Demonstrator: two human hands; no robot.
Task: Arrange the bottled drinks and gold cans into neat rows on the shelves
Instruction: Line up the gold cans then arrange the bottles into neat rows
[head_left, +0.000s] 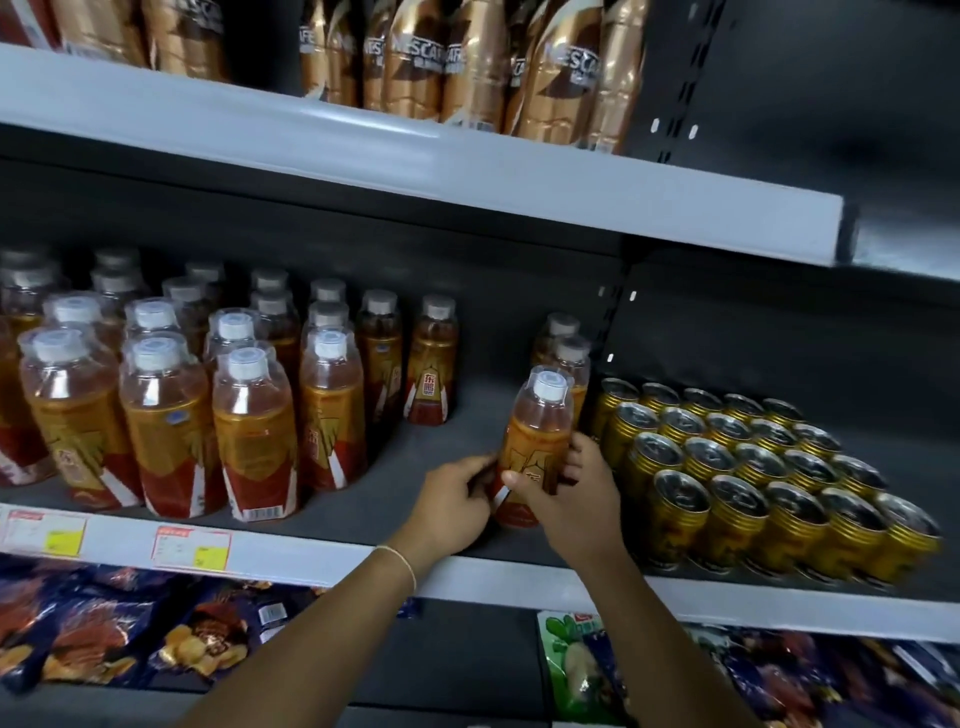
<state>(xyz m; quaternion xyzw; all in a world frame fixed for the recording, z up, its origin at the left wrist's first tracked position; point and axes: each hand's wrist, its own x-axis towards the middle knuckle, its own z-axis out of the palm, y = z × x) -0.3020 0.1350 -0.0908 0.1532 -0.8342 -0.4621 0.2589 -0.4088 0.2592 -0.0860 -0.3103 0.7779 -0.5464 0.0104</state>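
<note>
From where I sit, the left of the middle shelf looks mostly settled: the amber bottled drinks stand upright in rows running front to back, caps lined up fairly well, though the columns get shorter toward the right and one single bottle stands alone at the back, apart from the block. Right of it is a bare stretch of shelf floor, which I judge is the gap left to fill

My left hand is curled against the left side of the bottle in hand, fingers wrapped round its lower label; my right hand closes on the same bottle from the right, thumb across the front. Both grips are snug on it, not loose. The bottle stands upright near the front edge, seemingly on the shelf floor, though my hands hide its base. Two more bottles sit directly behind it, so a short column is forming just beside the cans

Further right, the gold cans are already packed in tidy diagonal rows, touching one another, and I'd call that part done

Above, the Nescafé bottles look less even and may need attention
</note>
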